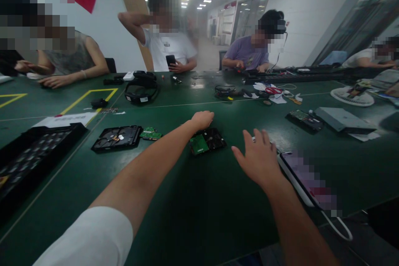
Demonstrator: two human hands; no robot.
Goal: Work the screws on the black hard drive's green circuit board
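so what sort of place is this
Probably an electronics workshop or repair area: a big green table bears a black drive-like unit and a loose green circuit board.

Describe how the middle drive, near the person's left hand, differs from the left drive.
The middle drive shows a green board on its left part; the left drive's top shows none. The middle drive lies close to the left hand; the left drive lies farther off. Both are dark and lie on the green table.

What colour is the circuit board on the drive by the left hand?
The circuit board is green, best in head view.
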